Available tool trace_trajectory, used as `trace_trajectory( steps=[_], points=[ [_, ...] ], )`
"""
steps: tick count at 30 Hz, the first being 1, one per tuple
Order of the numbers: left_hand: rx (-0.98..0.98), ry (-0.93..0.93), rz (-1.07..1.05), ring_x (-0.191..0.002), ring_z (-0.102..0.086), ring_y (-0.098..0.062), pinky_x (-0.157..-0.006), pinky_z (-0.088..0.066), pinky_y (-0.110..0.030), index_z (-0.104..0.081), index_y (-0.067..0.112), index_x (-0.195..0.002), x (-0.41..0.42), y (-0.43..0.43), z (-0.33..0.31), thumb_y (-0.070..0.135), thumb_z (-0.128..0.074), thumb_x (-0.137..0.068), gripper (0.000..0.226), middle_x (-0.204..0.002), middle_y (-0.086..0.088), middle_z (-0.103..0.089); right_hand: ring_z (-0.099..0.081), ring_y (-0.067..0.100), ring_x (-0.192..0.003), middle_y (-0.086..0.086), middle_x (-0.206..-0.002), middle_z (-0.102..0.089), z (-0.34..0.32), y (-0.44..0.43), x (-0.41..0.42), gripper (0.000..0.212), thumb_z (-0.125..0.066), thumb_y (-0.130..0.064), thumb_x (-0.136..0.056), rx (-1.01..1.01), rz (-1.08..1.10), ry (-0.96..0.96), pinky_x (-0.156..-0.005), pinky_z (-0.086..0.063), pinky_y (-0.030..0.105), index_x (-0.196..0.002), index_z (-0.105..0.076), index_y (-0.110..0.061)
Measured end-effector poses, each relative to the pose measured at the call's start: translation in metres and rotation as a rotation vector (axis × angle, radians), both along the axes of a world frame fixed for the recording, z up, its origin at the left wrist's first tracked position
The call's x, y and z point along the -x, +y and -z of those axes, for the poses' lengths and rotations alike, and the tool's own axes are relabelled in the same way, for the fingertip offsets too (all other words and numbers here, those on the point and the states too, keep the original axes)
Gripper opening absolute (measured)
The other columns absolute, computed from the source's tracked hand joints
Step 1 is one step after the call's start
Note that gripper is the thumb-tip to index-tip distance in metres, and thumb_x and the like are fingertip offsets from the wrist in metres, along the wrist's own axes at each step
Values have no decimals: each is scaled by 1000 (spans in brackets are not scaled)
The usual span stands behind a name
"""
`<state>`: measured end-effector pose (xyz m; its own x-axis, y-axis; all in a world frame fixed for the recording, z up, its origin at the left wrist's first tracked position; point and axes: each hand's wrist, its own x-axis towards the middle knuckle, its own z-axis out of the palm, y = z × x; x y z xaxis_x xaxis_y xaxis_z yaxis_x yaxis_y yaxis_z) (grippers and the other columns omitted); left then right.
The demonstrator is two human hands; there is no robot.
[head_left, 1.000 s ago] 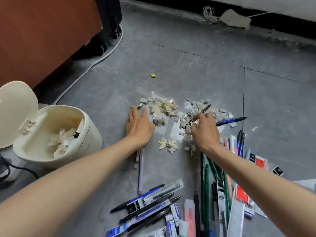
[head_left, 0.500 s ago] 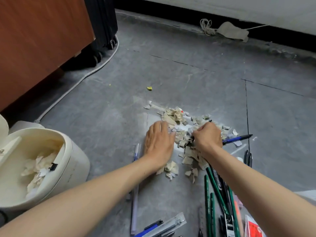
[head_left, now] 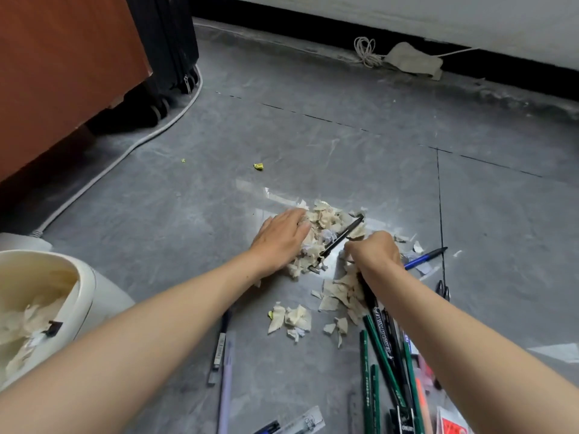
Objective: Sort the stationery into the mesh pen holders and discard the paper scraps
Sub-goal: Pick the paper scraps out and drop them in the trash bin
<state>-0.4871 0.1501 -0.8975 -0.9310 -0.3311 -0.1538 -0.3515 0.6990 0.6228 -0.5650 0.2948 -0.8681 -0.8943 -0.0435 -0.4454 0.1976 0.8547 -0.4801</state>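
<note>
The left hand point(head_left: 282, 239) is lying flat and released on the paper scraps point(head_left: 326, 227) mid-floor; the right hand point(head_left: 372, 253) is clenching around some. Only some scraps are sitting in the bin point(head_left: 84, 277); the pens point(head_left: 385, 343) are waiting unsorted, and no mesh holders are showing.

The left hand's point(head_left: 283, 238) fingertips were buried in the paper scraps point(head_left: 326, 227), and the right hand's point(head_left: 372, 252) curled fingers hid whatever they pinched. At nine o'clock the bin point(head_left: 84, 286) ran off the edge. At five o'clock the green pencils point(head_left: 380, 343) were cut off, their lettering mostly too small to read.
</note>
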Motion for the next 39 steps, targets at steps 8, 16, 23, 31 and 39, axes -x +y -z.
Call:
trace_trajectory(
  steps=[8,16,23,31,39],
  points=[
    [70,64,-14,-116,-41,-18,-99,-36,-32,-56,17,-116,-3,4,-4,18,-48,-93,24,-120,1,-51,-65,30,-79,6,-80,-69,15,-20,-7,27,-64,-37,-82,54,0,143,-65,-45,32,-74,-65,-11],
    [-6,51,-257,-105,-51,-19,-88,-42,-31,-57,18,-110,-36,-6,-17,8,-46,-89,26,-114,1,-51,-59,27,-69,7,-74,-61,14,-23,-3,32,-65,-40,-76,255,79,-29,-60,-48,34,-69,-57,-10],
    [174,-181,-264,-94,-53,-31,-75,-40,-34,-51,11,-96,-74,10,-19,7,-44,-82,16,-101,-8,-56,-59,24,-53,17,-81,-67,-1,-20,-10,26,-45,-18,-88,420,190,0,-42,-41,25,-101,-56,2],
    [-242,-90,-273,-88,-62,-28,-76,-53,-34,-53,26,-80,-67,38,-22,1,-46,-81,25,-96,-6,-63,-46,22,-47,12,-53,-55,-31,13,-23,20,-43,-1,-88,498,45,-170,-48,-37,26,-93,-62,2],
    [-140,-386,16,-94,-63,-25,-82,-49,-30,-68,6,-82,-89,67,-29,-3,-48,-78,22,-94,-11,-70,-41,11,-51,4,-67,-50,-35,78,-58,8,-64,-6,-84,243,-229,-215,-38,-31,19,-91,-60,-6]
  ],
)
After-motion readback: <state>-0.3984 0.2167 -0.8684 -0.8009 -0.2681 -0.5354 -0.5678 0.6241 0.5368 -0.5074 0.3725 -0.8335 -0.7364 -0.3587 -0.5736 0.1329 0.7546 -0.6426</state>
